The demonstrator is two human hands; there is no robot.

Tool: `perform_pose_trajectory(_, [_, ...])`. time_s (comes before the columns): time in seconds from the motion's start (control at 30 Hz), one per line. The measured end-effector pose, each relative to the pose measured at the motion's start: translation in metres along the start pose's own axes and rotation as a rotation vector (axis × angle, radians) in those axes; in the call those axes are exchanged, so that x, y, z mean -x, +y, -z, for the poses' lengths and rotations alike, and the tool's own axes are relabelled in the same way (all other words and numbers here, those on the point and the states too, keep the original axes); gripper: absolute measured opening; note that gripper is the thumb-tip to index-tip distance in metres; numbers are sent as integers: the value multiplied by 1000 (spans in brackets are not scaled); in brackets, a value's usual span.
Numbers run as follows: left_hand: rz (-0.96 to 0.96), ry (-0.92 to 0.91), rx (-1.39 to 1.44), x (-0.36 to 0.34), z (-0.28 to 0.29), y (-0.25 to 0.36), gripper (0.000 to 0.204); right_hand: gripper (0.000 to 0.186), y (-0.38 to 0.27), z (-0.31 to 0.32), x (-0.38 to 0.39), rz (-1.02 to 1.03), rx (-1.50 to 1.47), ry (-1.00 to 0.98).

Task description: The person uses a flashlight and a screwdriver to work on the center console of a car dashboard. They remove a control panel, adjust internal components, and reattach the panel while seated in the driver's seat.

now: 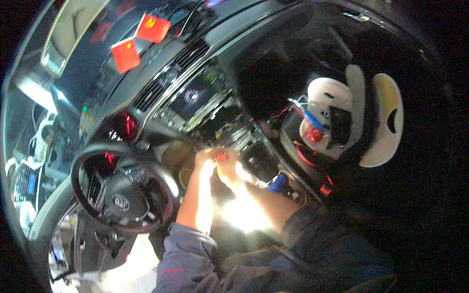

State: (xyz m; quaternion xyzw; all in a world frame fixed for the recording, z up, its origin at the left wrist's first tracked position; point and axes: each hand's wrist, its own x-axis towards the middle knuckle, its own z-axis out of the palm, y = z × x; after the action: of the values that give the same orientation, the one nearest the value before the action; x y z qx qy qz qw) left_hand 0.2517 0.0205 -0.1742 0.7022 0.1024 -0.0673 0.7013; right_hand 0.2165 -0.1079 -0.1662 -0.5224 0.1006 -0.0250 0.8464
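Note:
My left hand (204,157) and my right hand (227,169) meet in front of the opened centre console (239,139), just right of the steering wheel. Both have their fingers curled in. Between them shows a small red piece (221,156), too small and blurred to name by kind. Strong light washes out my forearms and part of the fingers. Above my hands, the dashboard screen (192,97) sits with its trim off and bare metal brackets around it. Close to my right forearm is a blue object (278,184), its kind unclear.
The steering wheel (124,188) stands at the left. On the passenger side lie a white container (328,93) with blue and red tools, a curved white-and-yellow piece (389,122) and a red cable (310,158). Two small red flags (152,28) stand on the dashboard.

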Motion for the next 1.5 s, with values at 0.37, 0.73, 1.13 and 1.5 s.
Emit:
perform_pose_trajectory(0.37, [258,410,-81,3,-43,42,18,25,-5,2,8,78,242,10])
perform_pose_trajectory(0.73, [187,413,-457,-5,-39,47,29,36,-19,8,0,-323,214,-112])
perform_pose_trajectory(1.13, [-56,475,-1413,8,-57,74,41,28,102,-6,-28,52,302,31])
perform_pose_trajectory(1.5, [-67,516,-1332,-8,-59,73,34,21,206,-40,-71,969,2187,-29])
